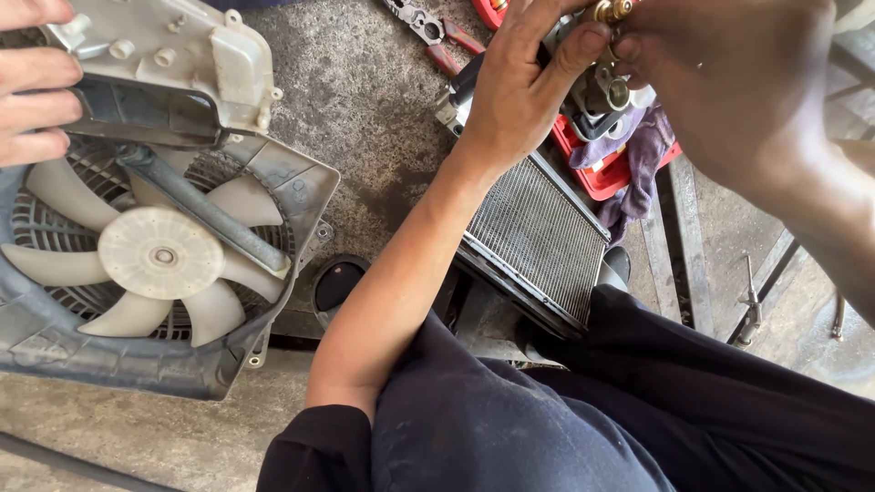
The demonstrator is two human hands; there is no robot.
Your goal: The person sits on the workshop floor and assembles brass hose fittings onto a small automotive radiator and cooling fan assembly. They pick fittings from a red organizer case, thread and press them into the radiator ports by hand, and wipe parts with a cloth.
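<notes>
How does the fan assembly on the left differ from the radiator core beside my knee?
The fan assembly is pale plastic with curved blades in a round grey shroud; the radiator core is a flat, dark-framed rectangle of fine metal fins. The fan assembly lies flat on the concrete floor, while the radiator core sits tilted. Another person's hand grips the fan assembly; nobody touches the radiator core. Both look worn and dusty.
</notes>
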